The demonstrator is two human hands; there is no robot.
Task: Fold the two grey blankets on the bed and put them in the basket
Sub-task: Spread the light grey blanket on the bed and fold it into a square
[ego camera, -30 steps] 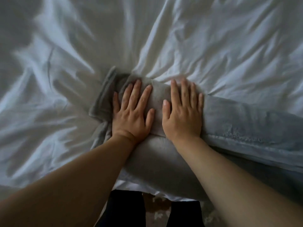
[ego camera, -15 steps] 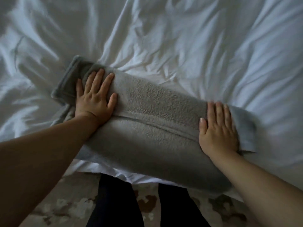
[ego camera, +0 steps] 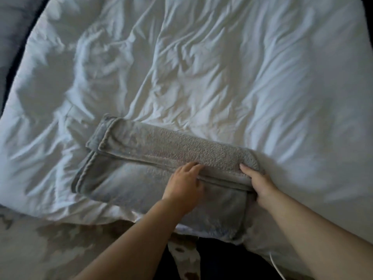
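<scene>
One grey blanket (ego camera: 161, 150) lies folded into a long band near the front edge of the bed, its fleecy top layer doubled over a smoother lower layer. My left hand (ego camera: 182, 185) sits at the middle of the band, fingers curled over the front edge of the top layer. At the band's right end, my right hand (ego camera: 259, 183) grips the fold, thumb on top. A second blanket and the basket are out of view.
The crumpled white duvet (ego camera: 222, 77) covers the whole bed. A dark grey edge (ego camera: 12, 37) runs along the far left. A patterned rug (ego camera: 40, 249) lies below the bed's front edge, and a white cable (ego camera: 276, 265) hangs at the bottom right.
My left hand slid from the blanket's left end to its middle. Both hands went from pressing flat to curling around the top layer's edge. The view has pulled back.
</scene>
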